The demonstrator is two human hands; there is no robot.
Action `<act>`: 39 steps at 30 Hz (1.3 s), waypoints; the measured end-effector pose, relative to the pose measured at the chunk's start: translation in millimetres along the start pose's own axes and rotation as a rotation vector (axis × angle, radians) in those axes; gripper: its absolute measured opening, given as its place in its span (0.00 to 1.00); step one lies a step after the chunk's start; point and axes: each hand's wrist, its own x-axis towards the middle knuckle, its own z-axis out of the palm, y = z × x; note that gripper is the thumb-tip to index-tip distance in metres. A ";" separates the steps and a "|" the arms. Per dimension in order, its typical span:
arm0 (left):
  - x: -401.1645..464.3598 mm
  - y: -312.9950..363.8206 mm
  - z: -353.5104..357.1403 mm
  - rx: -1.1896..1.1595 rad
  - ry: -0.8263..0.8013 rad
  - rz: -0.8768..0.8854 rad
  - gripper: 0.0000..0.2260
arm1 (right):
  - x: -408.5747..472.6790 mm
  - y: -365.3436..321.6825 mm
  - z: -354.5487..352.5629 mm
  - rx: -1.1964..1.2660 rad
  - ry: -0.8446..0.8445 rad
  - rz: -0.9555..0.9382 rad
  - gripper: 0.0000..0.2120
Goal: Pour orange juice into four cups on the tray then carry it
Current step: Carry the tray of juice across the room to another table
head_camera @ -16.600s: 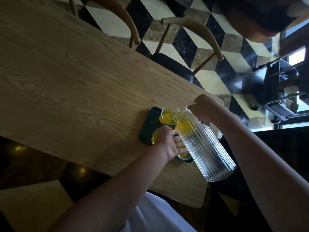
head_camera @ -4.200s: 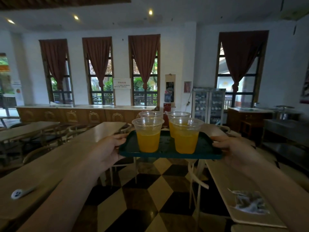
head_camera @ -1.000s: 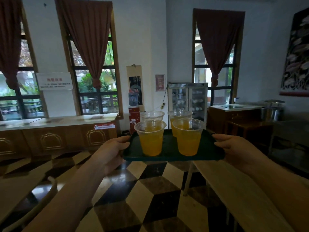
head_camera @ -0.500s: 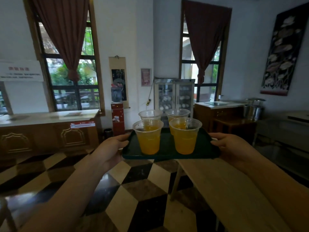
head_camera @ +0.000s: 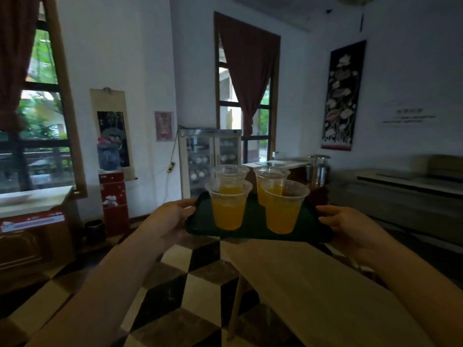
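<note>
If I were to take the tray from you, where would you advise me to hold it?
Hold the dark green tray by its two short ends, from the sides, as the left hand and right hand do; four juice cups crowd its middle, so keep it level.

4 cups stand on the tray [head_camera: 253,219], 2 at its near edge [head_camera: 228,206] [head_camera: 284,207] and 2 behind them at its far edge [head_camera: 231,174] [head_camera: 270,175]. The left hand [head_camera: 172,219] grips the tray's left edge and the right hand [head_camera: 348,226] its right edge, above the far end of a tabletop [head_camera: 313,284].

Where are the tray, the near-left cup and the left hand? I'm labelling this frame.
tray [head_camera: 255,216]: head view, bare dark surface between the front cups.
near-left cup [head_camera: 228,214]: head view, juice-filled wall.
left hand [head_camera: 172,216]: head view, back of the hand at the tray's edge.
</note>
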 end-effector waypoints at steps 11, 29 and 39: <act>159.7 27.1 22.9 0.004 -0.173 -0.033 0.15 | 80.8 -35.4 21.9 -0.019 0.184 -0.012 0.17; 369.2 47.8 154.8 -0.099 -0.461 -0.117 0.12 | 245.8 -78.7 -43.7 0.056 0.366 -0.021 0.14; 469.6 61.3 242.4 -0.154 -0.589 -0.091 0.14 | 334.6 -105.9 -78.4 0.071 0.469 -0.070 0.13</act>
